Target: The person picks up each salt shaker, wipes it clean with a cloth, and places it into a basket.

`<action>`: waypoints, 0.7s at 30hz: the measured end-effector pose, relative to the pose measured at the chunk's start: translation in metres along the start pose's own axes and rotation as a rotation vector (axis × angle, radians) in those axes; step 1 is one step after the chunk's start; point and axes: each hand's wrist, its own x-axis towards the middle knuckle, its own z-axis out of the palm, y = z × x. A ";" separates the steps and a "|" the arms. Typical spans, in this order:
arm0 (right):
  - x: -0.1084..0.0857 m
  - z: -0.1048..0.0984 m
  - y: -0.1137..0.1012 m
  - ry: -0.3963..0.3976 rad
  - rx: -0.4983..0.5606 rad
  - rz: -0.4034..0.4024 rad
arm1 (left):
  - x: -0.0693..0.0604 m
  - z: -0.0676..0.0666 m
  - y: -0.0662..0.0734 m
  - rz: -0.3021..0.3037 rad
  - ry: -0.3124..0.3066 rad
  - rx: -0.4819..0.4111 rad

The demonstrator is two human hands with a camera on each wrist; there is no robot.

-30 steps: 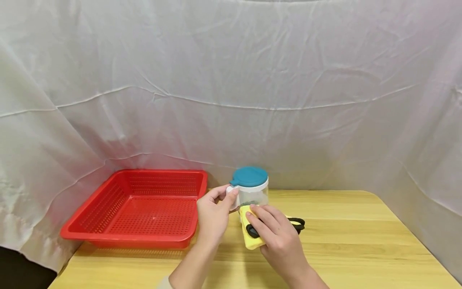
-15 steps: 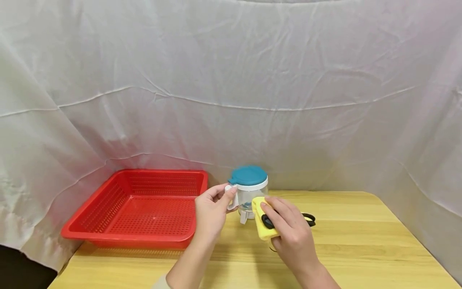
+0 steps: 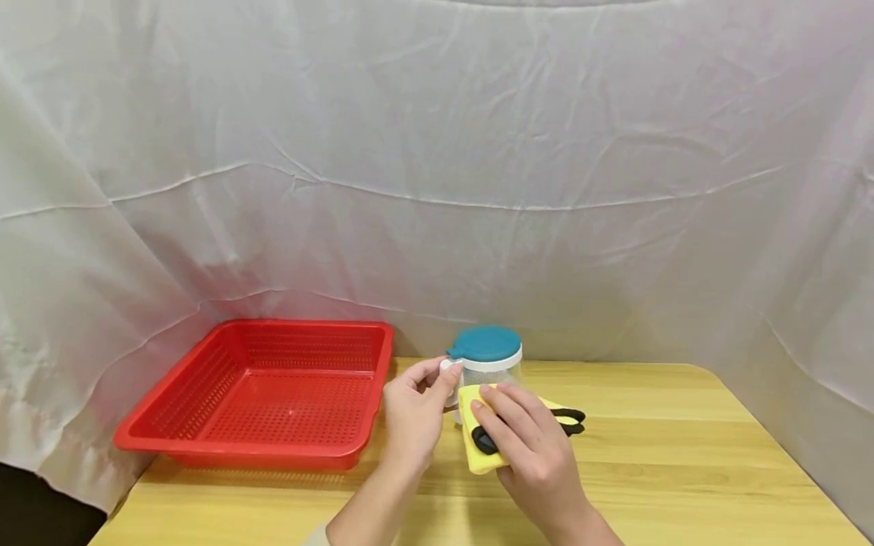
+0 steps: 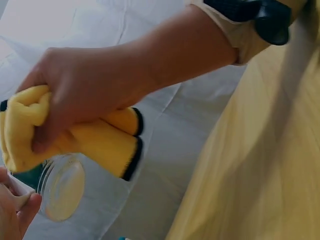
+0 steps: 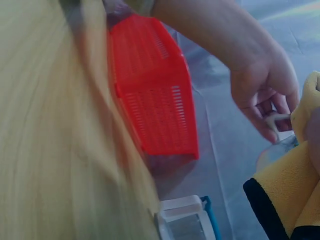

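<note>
In the head view my left hand (image 3: 413, 417) pinches the white handle of a clear lidded jar (image 3: 486, 344), its lid blue and its rim white. My right hand (image 3: 539, 459) grips a folded yellow cloth (image 3: 470, 409) with black edging, against or just before the jar's near side; contact is hidden. The left wrist view shows the cloth (image 4: 102, 147) bunched under the fingers, beside the jar's round clear base (image 4: 64, 192). A second container (image 5: 186, 220), with a white handle and blue lid, stands on the table in the right wrist view; the head view mostly hides it.
A red perforated plastic basket (image 3: 287, 409) stands on the table's left side, close to my left hand. The wooden table (image 3: 683, 455) stretches to the right. A pale grey curtain (image 3: 437, 152) hangs behind and at both sides.
The cloth moved right, away from the jar, then back left across its front. The jar has shifted slightly right and lower, with my left hand still on its handle.
</note>
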 end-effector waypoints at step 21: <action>0.011 -0.016 0.018 0.126 0.023 0.145 | 0.013 -0.015 0.012 -0.105 -0.146 -0.101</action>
